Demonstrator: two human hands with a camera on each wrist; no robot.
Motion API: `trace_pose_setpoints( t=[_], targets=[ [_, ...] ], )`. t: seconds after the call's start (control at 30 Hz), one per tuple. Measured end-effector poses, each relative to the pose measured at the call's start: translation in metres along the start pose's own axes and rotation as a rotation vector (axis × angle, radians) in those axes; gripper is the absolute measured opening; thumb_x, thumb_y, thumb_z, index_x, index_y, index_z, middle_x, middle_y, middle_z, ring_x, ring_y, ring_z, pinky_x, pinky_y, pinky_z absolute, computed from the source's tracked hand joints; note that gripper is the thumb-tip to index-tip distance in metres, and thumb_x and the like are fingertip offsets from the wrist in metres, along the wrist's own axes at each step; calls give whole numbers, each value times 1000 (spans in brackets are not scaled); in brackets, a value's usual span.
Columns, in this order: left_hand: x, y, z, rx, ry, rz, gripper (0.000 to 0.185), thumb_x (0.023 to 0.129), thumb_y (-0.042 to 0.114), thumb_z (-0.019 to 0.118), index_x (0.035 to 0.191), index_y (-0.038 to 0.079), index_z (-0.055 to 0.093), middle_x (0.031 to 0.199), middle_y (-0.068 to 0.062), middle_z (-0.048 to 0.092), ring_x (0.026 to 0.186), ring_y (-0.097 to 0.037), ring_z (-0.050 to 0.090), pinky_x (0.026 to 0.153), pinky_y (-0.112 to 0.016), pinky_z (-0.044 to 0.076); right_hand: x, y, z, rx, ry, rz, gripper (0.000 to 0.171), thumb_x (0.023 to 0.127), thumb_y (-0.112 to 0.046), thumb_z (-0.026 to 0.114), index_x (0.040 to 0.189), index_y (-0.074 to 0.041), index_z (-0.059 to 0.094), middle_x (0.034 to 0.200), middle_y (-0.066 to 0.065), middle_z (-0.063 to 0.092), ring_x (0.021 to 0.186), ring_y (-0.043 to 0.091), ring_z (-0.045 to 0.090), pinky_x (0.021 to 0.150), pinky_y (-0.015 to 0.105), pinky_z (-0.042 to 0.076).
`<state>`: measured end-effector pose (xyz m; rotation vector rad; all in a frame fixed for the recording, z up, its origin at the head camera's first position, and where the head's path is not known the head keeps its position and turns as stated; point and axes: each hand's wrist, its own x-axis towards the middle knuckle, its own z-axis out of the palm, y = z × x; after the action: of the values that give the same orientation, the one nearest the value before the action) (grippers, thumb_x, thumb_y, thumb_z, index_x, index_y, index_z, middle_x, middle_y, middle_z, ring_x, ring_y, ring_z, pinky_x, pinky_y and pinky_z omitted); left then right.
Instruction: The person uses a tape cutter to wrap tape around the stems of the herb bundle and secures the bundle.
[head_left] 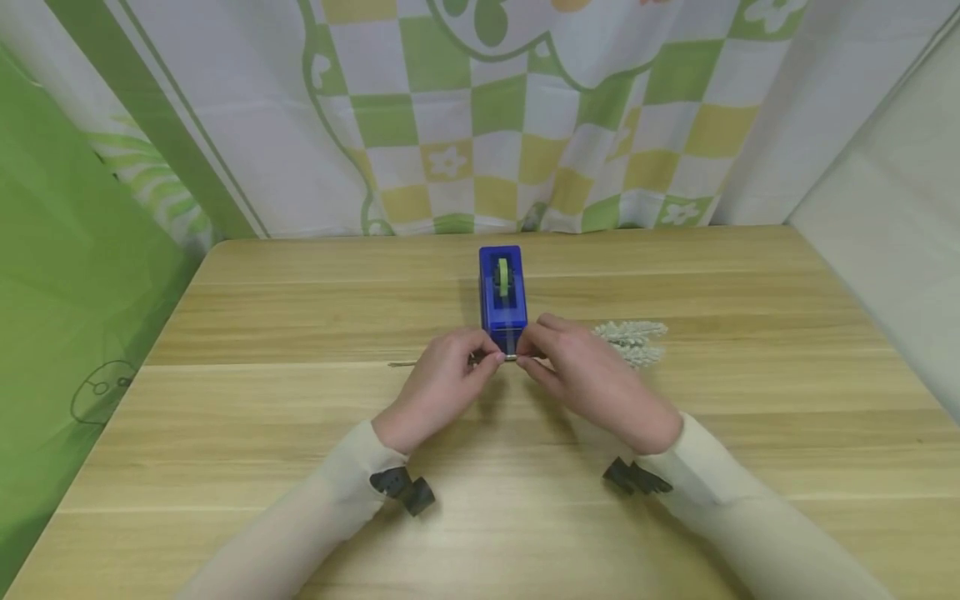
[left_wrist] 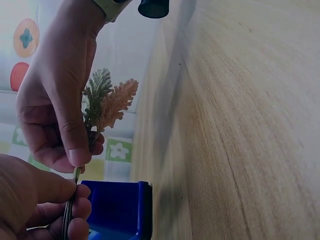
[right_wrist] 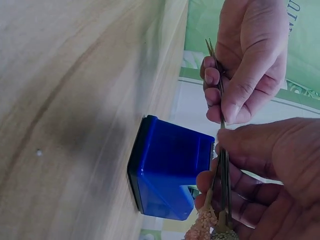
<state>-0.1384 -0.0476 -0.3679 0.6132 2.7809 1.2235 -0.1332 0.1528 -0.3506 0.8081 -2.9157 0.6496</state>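
A bundle of flower sprigs lies sideways across both hands, its pale flower heads (head_left: 633, 342) out to the right and its thin stems (right_wrist: 225, 175) running left. My left hand (head_left: 453, 367) pinches the stems toward their bare ends. Close beside it, my right hand (head_left: 585, 371) pinches them nearer the blooms. In the left wrist view, one greenish and one pinkish sprig (left_wrist: 118, 102) show past the right hand. Directly behind the fingertips stands a blue tape dispenser (head_left: 510, 317), its cutting edge close to the short length of stem between the hands.
A yellow-green tape roll (head_left: 503, 277) sits in the dispenser. The wooden table (head_left: 300, 317) ends at a checked curtain (head_left: 495, 125) behind, with a green cloth (head_left: 67, 250) on the left. Dark cameras (head_left: 405, 489) are strapped at both wrists.
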Motion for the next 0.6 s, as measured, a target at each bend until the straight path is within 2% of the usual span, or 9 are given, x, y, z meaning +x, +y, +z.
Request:
trace_pose_setpoints(
  t=[0.17, 0.33, 0.6],
  targets=[
    [0, 0, 0, -7, 5, 13, 9, 101, 14, 68, 99, 8, 74, 96, -5, 74, 75, -13, 55, 70, -26, 47, 2, -3, -1, 20, -9, 40, 11, 102, -20, 70, 102, -10, 71, 94, 0, 68, 80, 10, 62, 73, 30, 57],
    [0, 0, 0, -1, 10, 35, 8, 101, 13, 69, 98, 8, 74, 96, -5, 74, 76, -13, 55, 71, -27, 47, 8, -7, -1, 32, -26, 118, 20, 105, -26, 65, 102, -8, 71, 89, 1, 68, 73, 12, 59, 66, 29, 54],
    [0, -3, 1, 4, 24, 65, 6, 100, 12, 69, 96, 9, 73, 97, -5, 74, 79, -14, 58, 73, -27, 49, 20, -7, 2, 41, -24, 203, 30, 106, -26, 61, 82, -10, 65, 65, 0, 56, 55, 13, 48, 50, 26, 40]
  ],
)
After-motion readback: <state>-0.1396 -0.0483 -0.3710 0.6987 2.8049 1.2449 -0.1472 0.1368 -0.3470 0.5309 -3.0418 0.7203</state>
